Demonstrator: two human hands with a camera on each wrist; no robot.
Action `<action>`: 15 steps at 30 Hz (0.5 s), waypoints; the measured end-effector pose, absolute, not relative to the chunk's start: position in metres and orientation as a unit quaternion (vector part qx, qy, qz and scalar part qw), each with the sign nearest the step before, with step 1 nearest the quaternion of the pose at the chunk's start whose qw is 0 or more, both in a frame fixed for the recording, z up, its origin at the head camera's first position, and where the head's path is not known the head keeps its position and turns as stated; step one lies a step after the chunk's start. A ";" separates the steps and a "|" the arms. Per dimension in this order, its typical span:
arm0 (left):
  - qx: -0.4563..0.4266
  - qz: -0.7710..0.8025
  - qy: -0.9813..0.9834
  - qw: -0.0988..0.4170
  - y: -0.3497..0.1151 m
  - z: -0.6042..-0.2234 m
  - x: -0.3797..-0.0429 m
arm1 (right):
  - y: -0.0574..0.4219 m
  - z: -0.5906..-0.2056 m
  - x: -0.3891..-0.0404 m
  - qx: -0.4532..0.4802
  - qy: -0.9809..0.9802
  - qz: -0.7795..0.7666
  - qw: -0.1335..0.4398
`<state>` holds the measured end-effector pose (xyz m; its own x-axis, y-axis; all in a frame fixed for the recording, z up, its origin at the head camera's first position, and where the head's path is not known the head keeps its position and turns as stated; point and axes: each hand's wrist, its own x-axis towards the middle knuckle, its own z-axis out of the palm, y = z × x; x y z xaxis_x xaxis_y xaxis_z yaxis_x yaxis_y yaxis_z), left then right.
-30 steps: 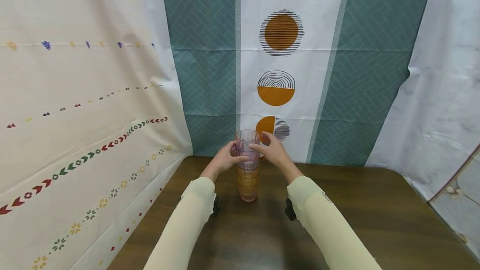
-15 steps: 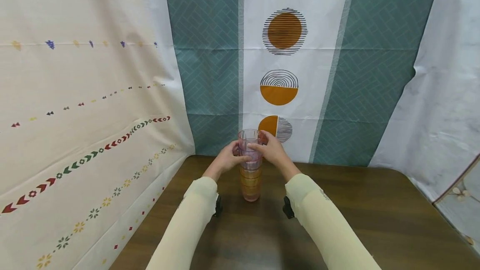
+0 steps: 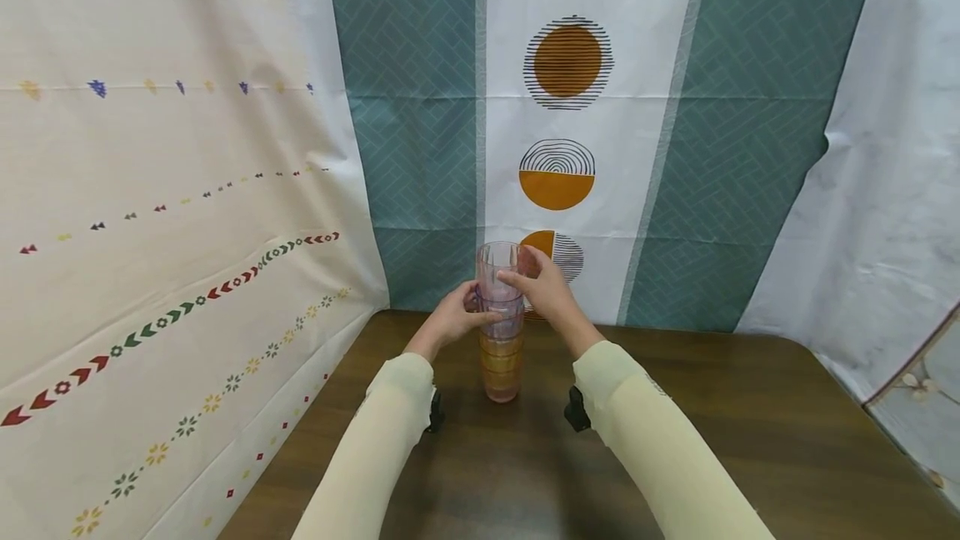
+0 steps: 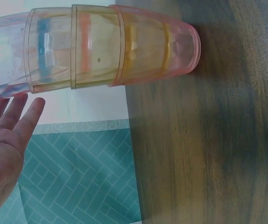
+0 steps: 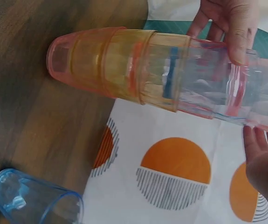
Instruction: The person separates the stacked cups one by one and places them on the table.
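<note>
A tall stack of nested clear plastic cups (image 3: 500,361) stands upright on the table, with pink, amber and bluish-purple tints. My left hand (image 3: 452,315) grips the stack in its upper part, thumb in front and fingers at the left side, around a purplish cup (image 3: 504,307). Above it, my right hand (image 3: 553,290) holds the topmost pale pink cup (image 3: 491,257) by its right side, between thumb and fingers. That cup sits raised, its lower part still inside the stack. In the left wrist view, fingers (image 4: 29,119) lie beside the bluish cups.
A separate blue cup (image 5: 36,198) stands on the wooden table (image 3: 675,407), visible in the right wrist view only. A patterned cloth (image 3: 420,190) hangs behind the table's far edge, and a cream cloth (image 3: 187,315) hangs along the left side.
My right hand has risen slightly with the top pale pink cup, so more of it stands above the stack. The left hand has kept its grip on the stack below.
</note>
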<state>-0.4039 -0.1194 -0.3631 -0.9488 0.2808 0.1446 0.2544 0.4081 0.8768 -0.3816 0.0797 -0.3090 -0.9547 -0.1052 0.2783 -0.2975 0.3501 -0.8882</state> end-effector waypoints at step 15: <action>0.143 0.520 0.842 0.014 -0.117 -0.363 -0.402 | 0.112 -0.275 -0.371 0.141 -0.788 0.580 0.152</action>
